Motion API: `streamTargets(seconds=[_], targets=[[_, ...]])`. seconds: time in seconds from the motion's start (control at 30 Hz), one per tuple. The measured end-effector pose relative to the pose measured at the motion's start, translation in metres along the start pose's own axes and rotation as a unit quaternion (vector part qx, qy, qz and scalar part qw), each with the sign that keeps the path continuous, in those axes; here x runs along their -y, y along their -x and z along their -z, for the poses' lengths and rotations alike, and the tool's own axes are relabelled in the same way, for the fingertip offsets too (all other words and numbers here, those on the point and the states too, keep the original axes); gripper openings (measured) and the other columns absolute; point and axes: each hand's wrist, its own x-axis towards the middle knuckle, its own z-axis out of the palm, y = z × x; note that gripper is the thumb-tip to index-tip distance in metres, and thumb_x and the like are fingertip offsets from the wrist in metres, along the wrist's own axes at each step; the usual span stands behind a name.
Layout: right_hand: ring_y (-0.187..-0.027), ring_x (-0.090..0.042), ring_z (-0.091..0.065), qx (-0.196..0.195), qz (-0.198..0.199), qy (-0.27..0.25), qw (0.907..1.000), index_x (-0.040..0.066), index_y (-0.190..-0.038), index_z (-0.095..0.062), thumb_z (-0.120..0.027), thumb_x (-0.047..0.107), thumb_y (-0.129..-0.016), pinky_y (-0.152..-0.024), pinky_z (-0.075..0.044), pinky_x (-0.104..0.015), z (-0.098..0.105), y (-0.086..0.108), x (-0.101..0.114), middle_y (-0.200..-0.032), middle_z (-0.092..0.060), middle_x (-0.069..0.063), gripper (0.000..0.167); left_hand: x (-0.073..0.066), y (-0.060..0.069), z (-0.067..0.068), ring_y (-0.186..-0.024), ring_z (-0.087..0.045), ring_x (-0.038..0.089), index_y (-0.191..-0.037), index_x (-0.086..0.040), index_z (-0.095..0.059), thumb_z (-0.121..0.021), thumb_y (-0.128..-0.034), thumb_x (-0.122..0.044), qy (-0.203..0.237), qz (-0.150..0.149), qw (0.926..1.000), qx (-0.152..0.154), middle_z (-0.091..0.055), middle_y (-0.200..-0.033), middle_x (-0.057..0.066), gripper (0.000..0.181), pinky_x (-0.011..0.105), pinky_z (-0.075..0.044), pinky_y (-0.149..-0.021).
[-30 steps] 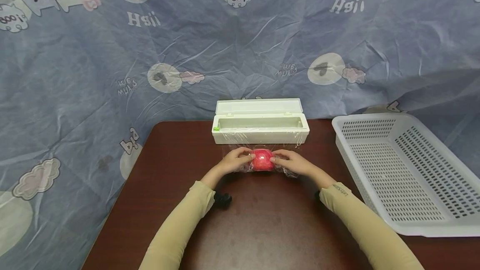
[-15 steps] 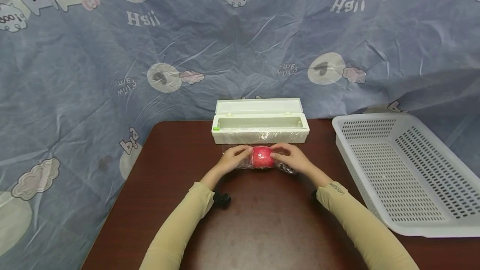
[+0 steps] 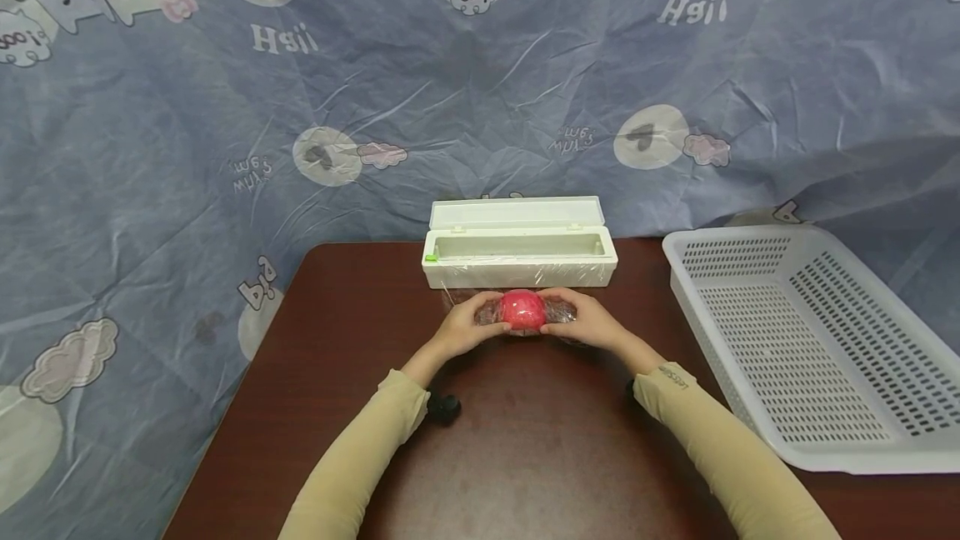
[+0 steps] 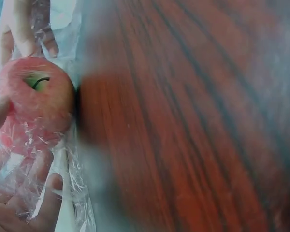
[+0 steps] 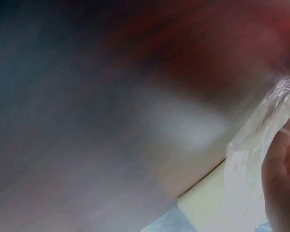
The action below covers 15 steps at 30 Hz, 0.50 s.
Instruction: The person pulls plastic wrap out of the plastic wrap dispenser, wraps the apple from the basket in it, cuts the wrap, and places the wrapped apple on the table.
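A red apple [image 3: 522, 311] in clear cling film [image 3: 561, 312] is between both hands, just in front of the cling film dispenser box [image 3: 521, 275]. My left hand [image 3: 459, 330] grips its left side, thumb along the near side. From the right, my right hand [image 3: 596, 326] holds the other side in the same way. In the left wrist view the apple's [image 4: 58, 104] stem hollow shows under wrinkled film. The right wrist view catches only part of the right hand [image 5: 282, 179] and the film [image 5: 246, 154]; the apple is out of that view.
The white dispenser's lid [image 3: 517, 212] stands up at the back of the dark wooden table [image 3: 510, 457]. Film stretches over its front edge. A white perforated basket [image 3: 795, 357] occupies the right side. A patterned cloth [image 3: 465, 107] hangs behind.
The apple has shifted slightly toward the dispenser box. Both thumbs have moved from the apple's upper sides to its near side, and the film at its sides is more bunched.
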Motion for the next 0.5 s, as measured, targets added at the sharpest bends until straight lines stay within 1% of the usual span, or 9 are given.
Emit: streamTargets(seconds=[0.13,0.27,0.37,0.5], targets=[[-0.111,-0.027,-0.054,-0.001,-0.023,0.006,0.9997,0.01,-0.124,-0.058,-0.078,0.027,-0.077,-0.093,-0.042,-0.048,0.001,-0.002,-0.001,-0.123,-0.059,-0.011,0.054,0.002,-0.005,-0.002,-0.107,-0.057,0.019,-0.131,-0.011,-0.05,-0.068,-0.0864,-0.032,0.032,0.018,0.9993,0.003,-0.058,-0.126,0.007,0.053,0.037,-0.046,-0.089],[-0.115,-0.03,-0.052,0.003,-0.041,0.0,0.9992,0.006,-0.126,-0.057,-0.074,0.027,-0.081,-0.095,-0.04,-0.049,0.003,-0.006,-0.002,-0.124,-0.057,-0.014,0.052,0.005,-0.011,-0.004,-0.1,-0.058,0.019,-0.132,-0.012,-0.049,-0.065,-0.0888,-0.035,0.035,0.038,0.9986,0.0,-0.058,-0.124,0.007,0.052,0.036,-0.047,-0.084],[-0.109,-0.028,-0.055,0.003,-0.061,-0.014,0.998,0.007,-0.127,-0.057,-0.073,0.028,-0.083,-0.091,-0.044,-0.047,0.003,-0.009,-0.002,-0.122,-0.059,-0.014,0.052,0.007,-0.016,-0.005,-0.102,-0.056,0.019,-0.13,-0.014,-0.052,-0.063,-0.0893,-0.039,0.024,0.057,0.9981,-0.008,-0.058,-0.123,0.006,0.049,0.037,-0.046,-0.087],[-0.099,-0.023,-0.056,0.005,-0.077,-0.017,0.9968,0.006,-0.128,-0.055,-0.069,0.03,-0.086,-0.083,-0.047,-0.039,0.002,-0.013,-0.004,-0.119,-0.06,-0.015,0.051,0.007,-0.02,-0.005,-0.105,-0.055,0.021,-0.13,-0.014,-0.054,-0.061,-0.0904,-0.039,0.028,0.075,0.9967,-0.017,-0.058,-0.124,0.008,0.047,0.039,-0.045,-0.089]])
